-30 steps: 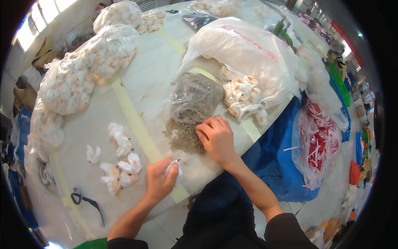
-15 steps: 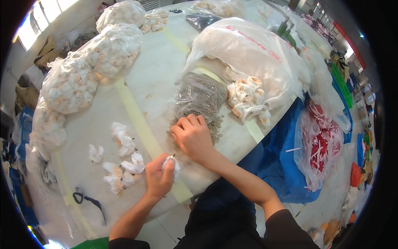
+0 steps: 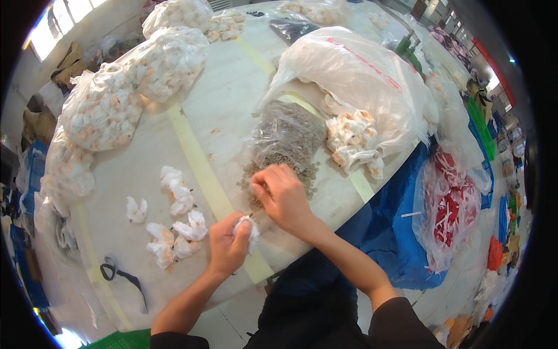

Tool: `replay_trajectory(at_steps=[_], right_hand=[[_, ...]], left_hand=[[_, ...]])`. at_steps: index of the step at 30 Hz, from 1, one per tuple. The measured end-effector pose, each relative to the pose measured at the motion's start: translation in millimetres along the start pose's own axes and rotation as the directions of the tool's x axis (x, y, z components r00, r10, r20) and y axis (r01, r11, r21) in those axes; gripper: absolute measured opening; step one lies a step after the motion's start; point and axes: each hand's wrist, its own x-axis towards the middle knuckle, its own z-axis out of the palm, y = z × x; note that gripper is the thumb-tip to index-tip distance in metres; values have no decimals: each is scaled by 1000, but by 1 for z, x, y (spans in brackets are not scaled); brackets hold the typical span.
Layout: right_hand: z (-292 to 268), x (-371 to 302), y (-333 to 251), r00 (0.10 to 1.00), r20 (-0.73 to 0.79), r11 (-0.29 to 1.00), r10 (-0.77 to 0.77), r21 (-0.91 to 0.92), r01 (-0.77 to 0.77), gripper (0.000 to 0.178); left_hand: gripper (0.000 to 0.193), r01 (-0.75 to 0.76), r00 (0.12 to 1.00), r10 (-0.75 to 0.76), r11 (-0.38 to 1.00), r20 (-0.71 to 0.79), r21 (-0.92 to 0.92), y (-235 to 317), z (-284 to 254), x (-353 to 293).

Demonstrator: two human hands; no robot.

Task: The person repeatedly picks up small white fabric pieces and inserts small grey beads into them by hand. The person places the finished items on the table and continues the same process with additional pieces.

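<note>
My left hand (image 3: 228, 245) is closed around a soft white bundle (image 3: 252, 234) that looks like gathered cloth with a small dark tip at its top. To its right, my right hand (image 3: 286, 200) hovers at the near edge of a pile of small grey-brown discs (image 3: 309, 173), its thumb and fingers drawn together. Whatever lies between those fingertips is hidden or too small to name. The discs spill from a clear plastic bag (image 3: 289, 129). Several similar white bundles (image 3: 192, 228) rest on the table left of my left hand.
Bags packed with white bundles (image 3: 104, 113) line the table's left side. A large translucent bag (image 3: 360, 70) lies at the far right, white bundles (image 3: 351, 136) at its mouth. A dark strap with a loop (image 3: 129, 278) is near left. Right of the table, a bag holds red-and-white pieces (image 3: 447, 212).
My right hand has lifted back a little from the discs, its fingers curling closer together. My left hand still grips the white bundle. The whole view has shifted slightly.
</note>
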Motion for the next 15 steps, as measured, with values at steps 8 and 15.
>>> replay_trajectory(at_steps=[8,15], right_hand=[[-38,-37,-27,784,541,268,305,741,-615,19],[-48,-42,-29,786,510,387,351,685,-617,15]], left_hand=[[20,-20,991,9,997,136,80,11,-1,-2],[18,-57,980,37,994,197,94,9,0,-2]])
